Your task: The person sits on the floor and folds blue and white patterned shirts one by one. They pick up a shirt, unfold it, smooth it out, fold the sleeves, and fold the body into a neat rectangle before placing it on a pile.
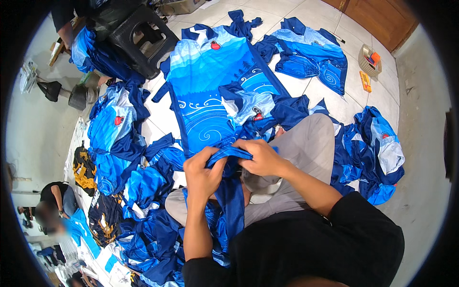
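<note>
My left hand (204,170) and my right hand (259,157) pinch a bunched edge of a blue garment (231,152) between them, above my crossed legs. The rest of this garment gathers around my shins, with its navy part (231,208) hanging over my lap. Just beyond my hands, a blue shirt (208,97) with a navy collar, a wave print and a red badge lies spread flat on the floor. On its lower right rests another crumpled shirt (256,104) with a red and black badge.
Heaps of blue shirts (114,129) lie to my left, with another heap (376,154) at my right. Farther off are a folded shirt (312,53), a small basket (369,61), a yellow box (365,81) and a black plastic stool (143,39). Other people (57,201) sit at left.
</note>
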`<act>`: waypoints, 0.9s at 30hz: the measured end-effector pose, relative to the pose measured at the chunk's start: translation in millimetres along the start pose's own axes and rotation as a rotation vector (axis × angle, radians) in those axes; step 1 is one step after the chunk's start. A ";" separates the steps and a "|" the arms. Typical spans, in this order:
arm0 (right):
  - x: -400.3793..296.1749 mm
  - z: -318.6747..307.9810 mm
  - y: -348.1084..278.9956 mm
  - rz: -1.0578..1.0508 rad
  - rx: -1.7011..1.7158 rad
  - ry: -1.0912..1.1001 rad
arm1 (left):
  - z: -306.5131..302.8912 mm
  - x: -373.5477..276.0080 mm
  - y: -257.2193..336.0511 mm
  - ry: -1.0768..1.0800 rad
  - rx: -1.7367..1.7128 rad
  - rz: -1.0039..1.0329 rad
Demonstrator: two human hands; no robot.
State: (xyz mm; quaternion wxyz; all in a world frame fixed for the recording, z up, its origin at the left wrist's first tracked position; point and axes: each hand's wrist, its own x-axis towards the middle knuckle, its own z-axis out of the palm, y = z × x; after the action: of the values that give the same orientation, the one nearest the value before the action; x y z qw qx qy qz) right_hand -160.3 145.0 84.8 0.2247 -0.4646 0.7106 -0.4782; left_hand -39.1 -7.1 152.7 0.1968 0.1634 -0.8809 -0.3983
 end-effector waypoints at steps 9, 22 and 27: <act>-72.0 -127.6 20.1 -0.031 -0.376 -0.101 | -49.0 -47.4 -51.8 -0.185 0.252 0.180; -107.1 -233.6 -76.0 -0.127 -0.074 0.463 | -60.5 -48.2 -178.0 0.396 0.231 0.007; -153.1 -263.2 -87.6 -0.274 0.148 0.664 | -66.1 -68.0 -170.2 0.741 -0.360 -0.285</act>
State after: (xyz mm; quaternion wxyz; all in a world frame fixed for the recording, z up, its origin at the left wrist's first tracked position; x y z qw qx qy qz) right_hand -250.7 393.2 259.7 -0.0512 -0.3574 0.6395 -0.6787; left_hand 73.9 -126.2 47.6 0.4678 0.3784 -0.6360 -0.4833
